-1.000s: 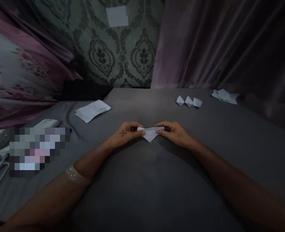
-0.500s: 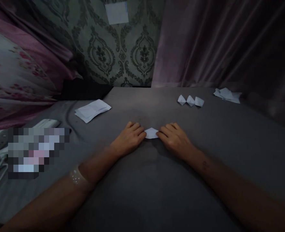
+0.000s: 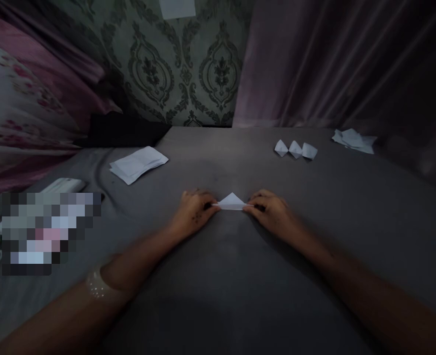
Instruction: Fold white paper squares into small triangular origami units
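Item held: a small, folded white paper piece with a triangular peak [image 3: 232, 201], at the centre of the frame, over a grey cloth-covered surface [image 3: 218, 276]. The person's left hand [image 3: 196, 209] pinches its left end between thumb and fingers; the right hand [image 3: 272, 209] pinches the right end likewise. Peak points to the top of the frame; a narrow band runs along the lower edge.

Assessment: the step appears to be handling of a folded edge. Sound practice would be to hold both ends level, match the layers at the corners, and press outward from the middle with even thumb pressure. Uneven pull could skew the peak or tear thin paper. Whether the layers align under the fingertips cannot be determined.
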`<state>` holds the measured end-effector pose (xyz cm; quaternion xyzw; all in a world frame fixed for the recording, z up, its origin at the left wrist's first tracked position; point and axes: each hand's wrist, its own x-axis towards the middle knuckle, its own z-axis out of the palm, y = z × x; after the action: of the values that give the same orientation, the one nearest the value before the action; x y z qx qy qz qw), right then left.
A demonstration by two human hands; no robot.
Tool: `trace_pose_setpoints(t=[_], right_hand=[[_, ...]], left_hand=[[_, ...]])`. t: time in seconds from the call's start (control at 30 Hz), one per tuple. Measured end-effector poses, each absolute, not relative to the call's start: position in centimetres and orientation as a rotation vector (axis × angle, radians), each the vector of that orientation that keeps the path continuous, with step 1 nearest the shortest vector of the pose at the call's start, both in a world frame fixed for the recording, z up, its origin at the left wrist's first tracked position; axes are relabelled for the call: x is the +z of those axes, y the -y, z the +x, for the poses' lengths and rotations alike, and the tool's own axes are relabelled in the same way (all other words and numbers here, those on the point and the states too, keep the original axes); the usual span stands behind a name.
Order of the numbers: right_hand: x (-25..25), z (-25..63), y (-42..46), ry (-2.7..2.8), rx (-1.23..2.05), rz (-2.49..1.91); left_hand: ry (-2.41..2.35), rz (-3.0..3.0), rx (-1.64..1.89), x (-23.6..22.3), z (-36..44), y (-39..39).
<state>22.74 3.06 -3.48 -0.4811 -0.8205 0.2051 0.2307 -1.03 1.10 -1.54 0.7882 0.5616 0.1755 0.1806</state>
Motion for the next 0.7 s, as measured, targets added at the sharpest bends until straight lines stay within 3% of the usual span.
trace_pose_setpoints(t=[0.17,0.43,0.7], right_hand=[[-3.9,22.7,-3.8,2.111,0.729,-1.35],[-3.2,23.3,-4.7,2.03,0.993,-1.355],[-3.7,23.9,-4.7,2.291,0.836,-1.148]], left_hand=[[-1.613,1.879,0.586,-2.2,-1.4,-1.9],[-1.606,1.903,0.563,-2.1,-1.4,-2.0],[-1.589,2.061,0.563,-2.0,-1.5,-1.7]])
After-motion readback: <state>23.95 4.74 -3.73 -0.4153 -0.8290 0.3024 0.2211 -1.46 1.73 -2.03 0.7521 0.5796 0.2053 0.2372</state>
